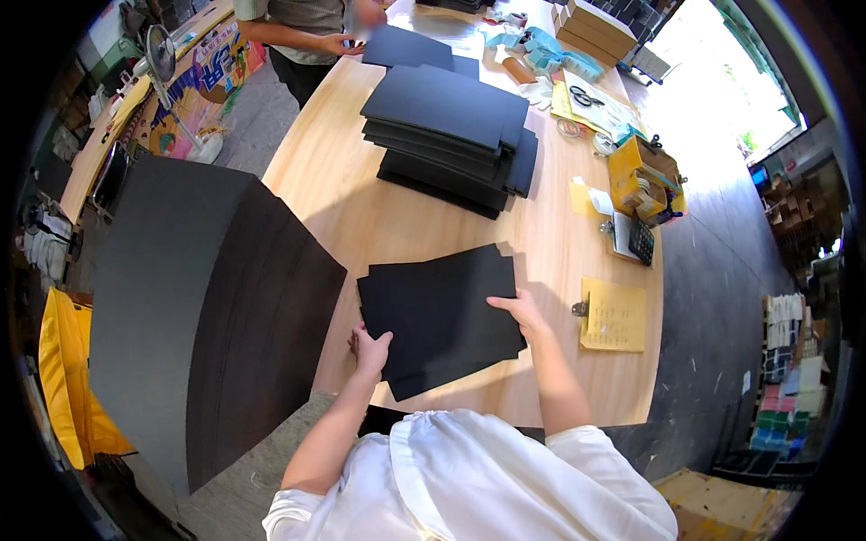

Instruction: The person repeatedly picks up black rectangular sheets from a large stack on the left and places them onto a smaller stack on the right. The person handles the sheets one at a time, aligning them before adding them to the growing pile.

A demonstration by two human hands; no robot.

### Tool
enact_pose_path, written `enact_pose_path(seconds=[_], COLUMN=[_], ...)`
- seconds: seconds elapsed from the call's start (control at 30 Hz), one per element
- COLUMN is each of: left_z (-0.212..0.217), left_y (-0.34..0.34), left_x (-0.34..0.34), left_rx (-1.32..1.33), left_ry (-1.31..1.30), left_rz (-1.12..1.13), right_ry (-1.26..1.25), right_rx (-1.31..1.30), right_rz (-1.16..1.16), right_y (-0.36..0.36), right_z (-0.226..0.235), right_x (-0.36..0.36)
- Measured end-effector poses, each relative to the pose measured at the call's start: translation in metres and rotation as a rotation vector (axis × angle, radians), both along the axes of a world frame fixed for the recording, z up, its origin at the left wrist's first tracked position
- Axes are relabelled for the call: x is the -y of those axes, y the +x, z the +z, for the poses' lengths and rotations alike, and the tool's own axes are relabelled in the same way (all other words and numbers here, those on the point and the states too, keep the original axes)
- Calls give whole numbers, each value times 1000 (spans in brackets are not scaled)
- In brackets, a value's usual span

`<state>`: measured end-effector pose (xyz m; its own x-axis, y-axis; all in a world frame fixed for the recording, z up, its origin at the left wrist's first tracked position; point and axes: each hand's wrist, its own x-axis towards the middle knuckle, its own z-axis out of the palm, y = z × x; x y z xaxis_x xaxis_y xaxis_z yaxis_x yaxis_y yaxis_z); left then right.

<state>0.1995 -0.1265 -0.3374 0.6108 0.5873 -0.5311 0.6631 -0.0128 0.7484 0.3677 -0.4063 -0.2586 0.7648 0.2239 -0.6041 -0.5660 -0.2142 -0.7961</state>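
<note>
In front of me on the wooden table (pixel 577 397) lies a small pile of black sheets (pixel 442 316), its edges unevenly fanned. My left hand (pixel 368 350) grips the pile's left edge, thumb on top and fingers at the side. At the right edge my right hand (pixel 519 311) holds it the same way, thumb lying over the top sheet. Farther back stands a taller stack of black sheets (pixel 442 108) in staggered layers. To my left rises a very tall stack of black sheets (pixel 162 298).
On the table's right are a clipboard with yellow paper (pixel 613 316), a calculator (pixel 640 242), a yellow box (pixel 636 171) and scissors (pixel 586 96). Cardboard boxes (pixel 595 32) sit at the far right. Across the table, a person (pixel 302 36) touches more black sheets (pixel 406 47).
</note>
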Motion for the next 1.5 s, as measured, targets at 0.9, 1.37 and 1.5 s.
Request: enact_pose_path(seconds=[0.9,1.37,1.5], left_z=[-3,55,79], left_y=[-2,-90,-172], left_x=[-21,-28,-42], left_rx=[806,317,300], left_ry=[-8,92,-13], left_rz=[-424,-435,-304], right_ry=[126,-113,-479], right_rx=[543,-52,228], right_rz=[-230,-216,-112], right_y=[-152,26,24], right_z=[-32,-23,-42], right_x=[33,2,-8])
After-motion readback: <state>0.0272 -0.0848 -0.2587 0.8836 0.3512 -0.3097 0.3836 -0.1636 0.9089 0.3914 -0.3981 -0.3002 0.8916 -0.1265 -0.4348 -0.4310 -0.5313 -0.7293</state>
